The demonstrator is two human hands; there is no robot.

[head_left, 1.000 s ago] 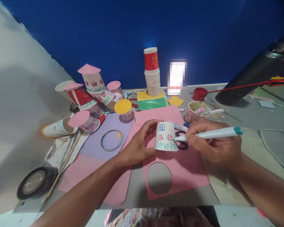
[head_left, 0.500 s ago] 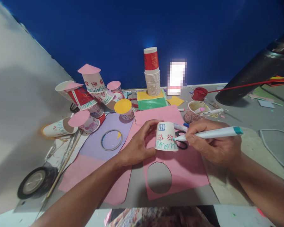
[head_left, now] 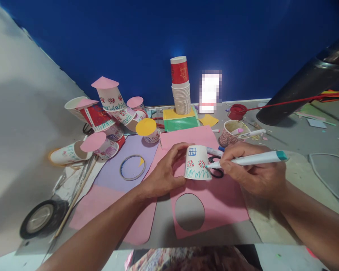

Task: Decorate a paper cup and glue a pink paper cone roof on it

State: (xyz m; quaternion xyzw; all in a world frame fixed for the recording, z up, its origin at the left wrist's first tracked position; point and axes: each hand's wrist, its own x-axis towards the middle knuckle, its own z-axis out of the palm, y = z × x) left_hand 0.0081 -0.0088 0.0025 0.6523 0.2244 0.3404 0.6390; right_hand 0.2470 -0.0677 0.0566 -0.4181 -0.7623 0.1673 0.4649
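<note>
Deep blue wall (head_left: 251,41) spans the top of the frame, behind a grey table (head_left: 163,220) strewn with paper. At mid-frame I see the white paper cup (head_left: 197,158), rim down, bearing a blue window, red flowers and teal grass. On my feed the left hand (head_left: 164,173) curls its fingers and thumb about the cup's left side. The right hand (head_left: 255,173) pinches a white marker (head_left: 251,158), its tip at the cup's right edge; I can't tell whether it touches. Black scissors handles (head_left: 219,174) show just beside, over a pink sheet (head_left: 220,209). Decorated cups (head_left: 109,98) crowd the left; a cup stack (head_left: 181,98) stands at upper centre.
</note>
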